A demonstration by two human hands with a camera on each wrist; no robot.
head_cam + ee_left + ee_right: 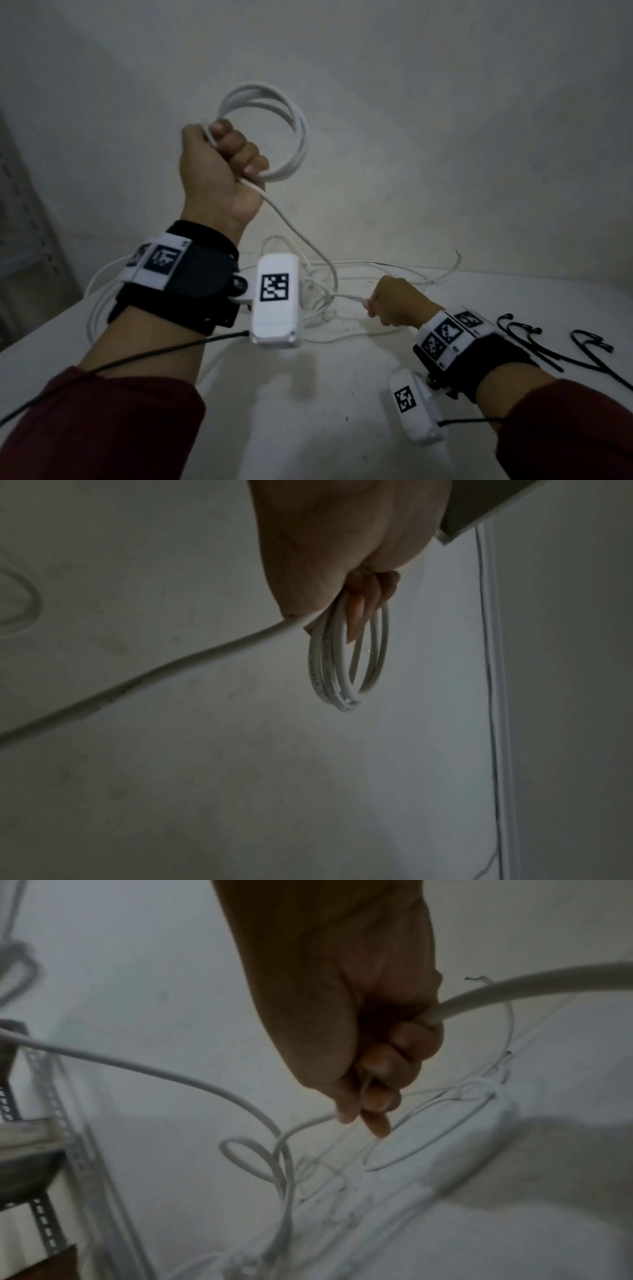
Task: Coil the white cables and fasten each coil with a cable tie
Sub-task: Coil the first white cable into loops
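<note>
My left hand [222, 154] is raised in front of the wall and grips a coil of white cable [291, 116] with several loops; the coil [346, 669] hangs from its curled fingers [363, 599]. A free length of the same cable [301, 233] runs down to the table. Low over the table, my right hand [394, 301] holds that cable [514, 988] in a fist, fingers [404, 1042] curled round it. More loose white cable [394, 274] lies tangled on the table behind it. Black cable ties [555, 346] lie at the right.
The white table [325, 394] meets a pale wall [445, 102] at the back. More white cable [99, 298] loops at the table's left edge. A metal shelf rack [44, 1150] stands to the left.
</note>
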